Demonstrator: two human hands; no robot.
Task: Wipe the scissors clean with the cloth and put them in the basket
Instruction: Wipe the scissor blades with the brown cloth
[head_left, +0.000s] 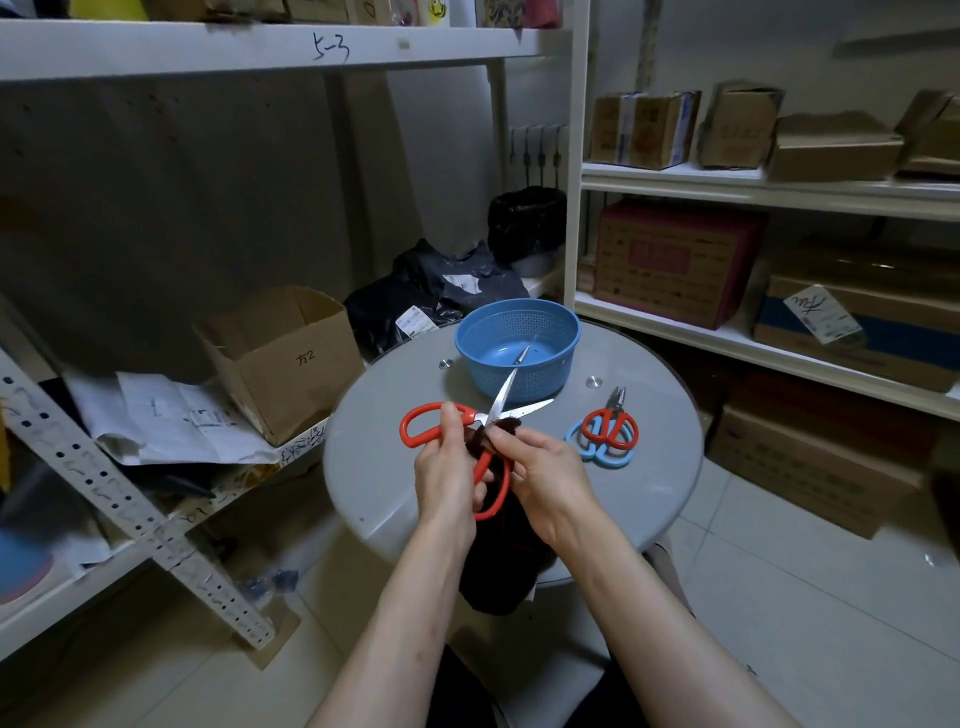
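Nearest the lens, the left forearm (410, 597) and right forearm (639, 597) rose from the bottom edge and met over the near side of the round grey desk (660, 483).

The left hand (445, 470) gripped the red-handled scissors (500, 399). Its thumb lay along the upper handle near the pivot and its fingers curled about the lower loop. The scissors were held off the desk with their blades spread in a V, tips aimed at the blue basket (545, 375). The right hand (548, 470) pinched a dark cloth (498, 571) between thumb and forefinger, bunched against the base of the blades. The rest of the cloth hung below the hands, past the desk's edge.

By my reading, the wiping step was in hand, with the cloth working at the pivot rather than along the blades. The next move would likely call for drawing the pinched cloth outward along each blade, away from the edge. The scissors could then be closed and carried forward to the basket, which stood just beyond the blade tips.

One blade tip (521, 356) showed inside the basket, so at least one pair seemed to be in it already. A smaller red pair (623, 422) lay across a blue pair (605, 460) on the desk to the right, apparently not yet wiped.
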